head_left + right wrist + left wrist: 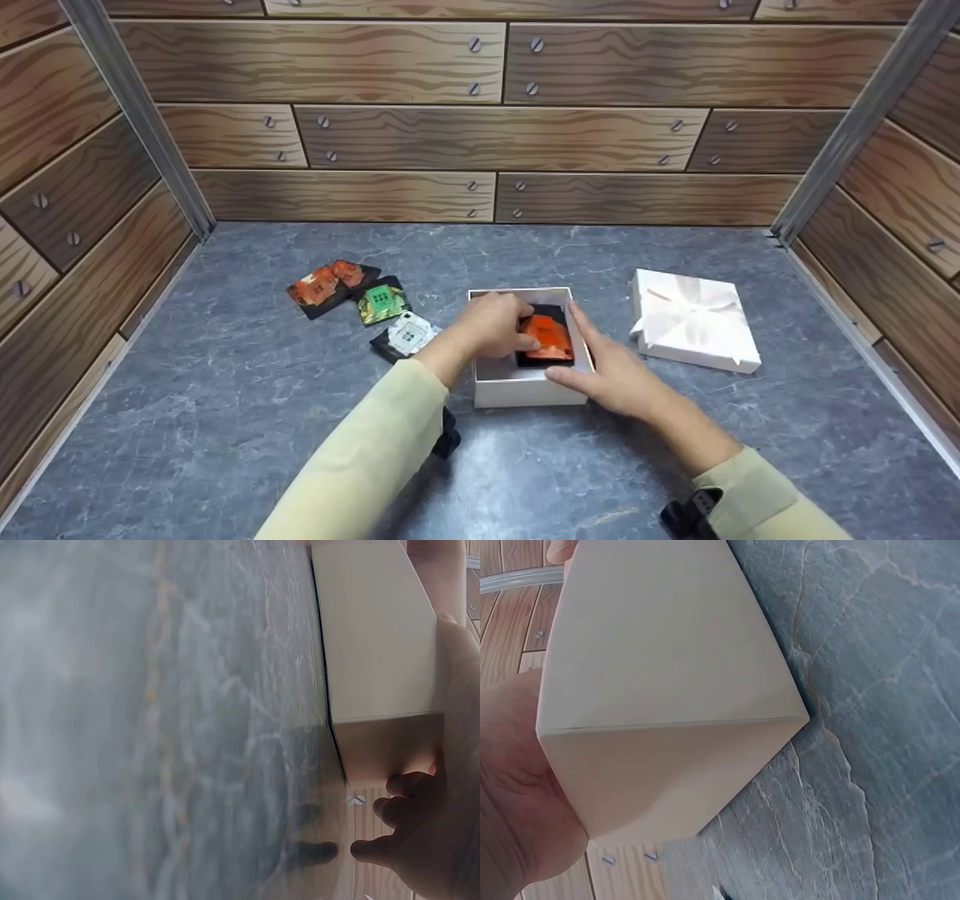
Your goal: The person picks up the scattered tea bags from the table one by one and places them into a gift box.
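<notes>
An open white box [529,391] stands on the table. Inside it is a flat black packet with an orange print [549,339]. My left hand [491,324] reaches in over the left rim and pinches the packet's left side, its thumb lying on the print. What lies under the packet is hidden. My right hand [611,375] steadies the box at its right side, thumb over the front right corner and fingers along the outer wall. In the right wrist view, several fingers [401,814] show beyond the box's end. The left wrist view shows mostly the outer walls [667,637].
Left of the box lie two overlapping orange-printed packets [319,289], a green one [382,300] and a white-and-black one [409,334]. A white lid with a ribbon bow [697,319] lies to the right. Wood-patterned walls [495,135] enclose the grey marbled tabletop [225,420].
</notes>
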